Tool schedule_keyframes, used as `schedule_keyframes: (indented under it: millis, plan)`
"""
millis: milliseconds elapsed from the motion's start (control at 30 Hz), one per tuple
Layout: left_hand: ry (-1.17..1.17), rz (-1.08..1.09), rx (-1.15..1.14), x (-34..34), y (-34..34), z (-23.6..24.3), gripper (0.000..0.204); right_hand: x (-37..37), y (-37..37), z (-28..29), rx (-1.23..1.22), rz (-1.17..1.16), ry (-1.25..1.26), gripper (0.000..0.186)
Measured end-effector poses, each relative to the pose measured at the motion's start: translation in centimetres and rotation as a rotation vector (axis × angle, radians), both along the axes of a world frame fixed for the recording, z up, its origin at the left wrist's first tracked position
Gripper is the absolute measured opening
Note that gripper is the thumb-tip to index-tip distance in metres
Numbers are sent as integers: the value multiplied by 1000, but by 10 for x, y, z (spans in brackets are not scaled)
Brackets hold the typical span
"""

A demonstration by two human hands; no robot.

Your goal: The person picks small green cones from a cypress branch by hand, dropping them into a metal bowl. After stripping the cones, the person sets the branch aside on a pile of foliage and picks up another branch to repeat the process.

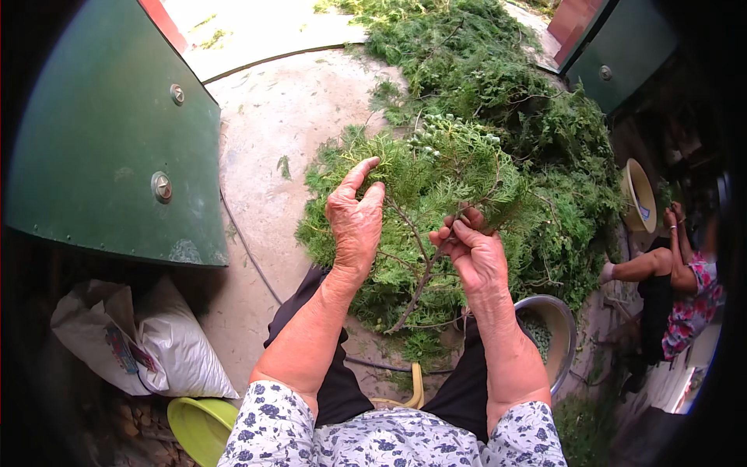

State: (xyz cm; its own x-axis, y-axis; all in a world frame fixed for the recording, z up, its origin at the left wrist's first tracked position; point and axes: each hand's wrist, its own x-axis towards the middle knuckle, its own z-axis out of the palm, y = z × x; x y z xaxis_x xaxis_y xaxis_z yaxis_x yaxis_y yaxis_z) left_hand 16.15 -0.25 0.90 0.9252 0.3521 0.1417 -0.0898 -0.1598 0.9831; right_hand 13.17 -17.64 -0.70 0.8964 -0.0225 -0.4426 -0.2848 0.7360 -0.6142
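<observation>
My right hand [478, 258] pinches the brown stem of a leafy conifer branch [420, 285] between thumb and fingers. The branch is held over my lap, its bare lower stem slanting down to the left. My left hand [355, 222] is raised at the left side of the foliage, thumb and forefinger apart; its other fingers are mostly hidden. Small pale green cones [445, 131] show among the sprays at the top. Beside my right forearm stands a metal bowl [572, 335] with many small greenish pieces in it, partly covered by the arm.
A large heap of cut conifer branches [498, 70] spreads ahead and right. Green metal doors [117, 156] stand at both sides. White sacks [183, 338] and a yellow-green basin [183, 428] lie left. At right, another person [685, 288] sits by a tan basin [632, 198]. A cable [241, 241] crosses the floor.
</observation>
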Motion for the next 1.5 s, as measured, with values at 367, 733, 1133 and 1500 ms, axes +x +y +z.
schedule_keyframes:
  millis: [367, 733, 1133, 1500]
  plan:
    - [224, -69, 396, 7, 1, -6, 28, -2, -2, 5, -19, 42, -83, 21]
    - [-468, -338, 801, 6, -4, -6, 37, -1, -2, 6, -63, 96, -63, 20]
    - [-303, -447, 925, -13, -15, 5, 14, -1, 9, 8, -95, -74, -21, 21]
    - [126, -582, 12, 3, -5, -12, 28, -2, 3, 5, -24, 149, -107, 22]
